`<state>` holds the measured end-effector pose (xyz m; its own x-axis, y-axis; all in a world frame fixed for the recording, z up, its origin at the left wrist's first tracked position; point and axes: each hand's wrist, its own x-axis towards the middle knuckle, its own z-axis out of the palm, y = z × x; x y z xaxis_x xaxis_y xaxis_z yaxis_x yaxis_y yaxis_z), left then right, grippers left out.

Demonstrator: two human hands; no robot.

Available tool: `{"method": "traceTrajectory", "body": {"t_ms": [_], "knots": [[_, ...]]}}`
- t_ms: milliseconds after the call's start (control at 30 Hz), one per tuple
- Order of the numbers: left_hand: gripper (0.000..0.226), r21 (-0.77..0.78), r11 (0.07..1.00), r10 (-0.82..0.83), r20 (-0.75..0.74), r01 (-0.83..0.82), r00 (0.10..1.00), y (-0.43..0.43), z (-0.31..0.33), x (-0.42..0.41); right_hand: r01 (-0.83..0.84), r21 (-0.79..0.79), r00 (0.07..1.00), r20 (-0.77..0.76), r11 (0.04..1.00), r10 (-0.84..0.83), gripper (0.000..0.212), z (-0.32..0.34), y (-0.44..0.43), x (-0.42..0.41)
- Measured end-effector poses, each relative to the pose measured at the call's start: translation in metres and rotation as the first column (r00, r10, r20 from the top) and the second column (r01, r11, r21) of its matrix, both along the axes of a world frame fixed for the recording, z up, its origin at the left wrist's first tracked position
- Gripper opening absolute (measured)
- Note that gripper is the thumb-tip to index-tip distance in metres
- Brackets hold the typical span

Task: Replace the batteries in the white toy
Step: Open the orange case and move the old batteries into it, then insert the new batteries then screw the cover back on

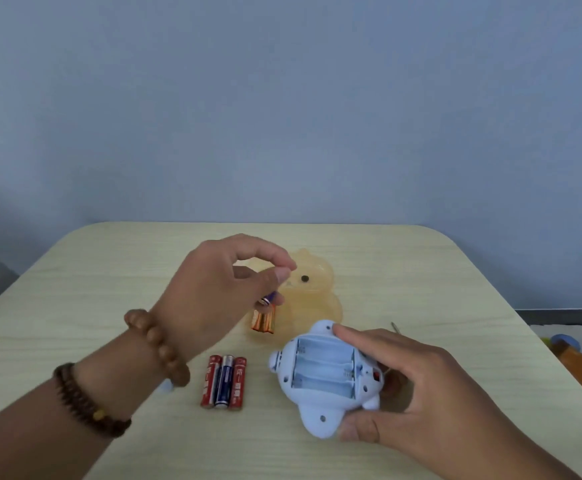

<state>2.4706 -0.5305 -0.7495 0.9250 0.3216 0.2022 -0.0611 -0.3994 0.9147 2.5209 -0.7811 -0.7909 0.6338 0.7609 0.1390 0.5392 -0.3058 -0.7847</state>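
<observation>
The white toy (320,407) lies upside down near the table's front, its open battery compartment (324,367) showing three empty slots. My right hand (417,386) grips the toy from the right, thumb under its near edge and index finger on its far edge. My left hand (220,289) hovers above the table to the left of a yellow translucent duck-shaped cover (313,292) and pinches batteries (265,315) with copper-orange and purple wrapping; how many it holds is unclear. Three batteries (223,381), two red and one blue, lie side by side on the table left of the toy.
The light wooden table (75,306) has rounded far corners. A thin metal tool tip (395,328) pokes out behind my right hand. Coloured objects (566,355) sit on the floor beyond the table's right edge. Bead bracelets ring my left wrist (158,344).
</observation>
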Motion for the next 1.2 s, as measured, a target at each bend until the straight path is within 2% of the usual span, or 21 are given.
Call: {"method": "traceTrajectory", "body": {"t_ms": [33,167,233,300,400,533,833,1100,1167,1200], "knots": [[0.006,-0.009,1.000,-0.014,-0.038,0.013,0.999,0.007,-0.002,0.002,0.002,0.002,1.000,-0.004,1.000,-0.002,0.085,-0.001,0.000,0.000],[0.031,0.096,0.984,-0.133,-0.180,0.152,0.975,0.028,-0.009,0.004,0.009,0.017,0.999,-0.039,1.000,-0.009,0.086,-0.002,0.000,-0.002],[0.038,0.234,0.956,-0.150,-0.134,0.178,0.980,0.030,-0.012,0.004,0.014,0.023,0.999,-0.045,1.000,-0.013,0.088,-0.003,0.001,-0.002],[0.041,0.450,0.878,-0.140,-0.086,0.164,0.986,0.027,-0.014,0.006,0.019,0.031,0.999,-0.042,0.999,-0.017,0.089,-0.003,0.001,-0.002],[0.047,0.578,0.794,-0.139,-0.129,0.188,0.982,0.024,-0.014,0.007,0.016,0.030,0.999,-0.038,0.999,-0.015,0.089,-0.003,0.001,-0.002],[0.050,0.609,0.758,-0.121,-0.219,0.233,0.968,0.026,-0.018,0.008,0.008,0.030,1.000,-0.005,1.000,-0.008,0.087,-0.004,0.000,-0.001],[0.051,0.670,0.682,-0.215,-0.198,0.292,0.956,0.025,-0.023,0.006,-0.001,0.068,1.000,-0.009,0.998,0.001,0.086,-0.006,0.003,-0.002],[0.050,0.660,0.703,-0.255,-0.115,0.265,0.960,0.044,0.005,-0.019,0.014,0.063,1.000,0.026,0.998,-0.016,0.089,-0.007,0.003,-0.002],[0.052,0.677,0.674,-0.233,-0.184,0.295,0.955,0.055,0.013,-0.028,0.019,0.064,1.000,0.009,0.998,-0.020,0.091,-0.007,0.002,-0.002],[0.056,0.662,0.676,-0.178,-0.281,0.325,0.943,0.061,0.011,-0.032,0.020,0.062,1.000,0.003,0.998,-0.020,0.091,-0.006,0.002,-0.003]]}}
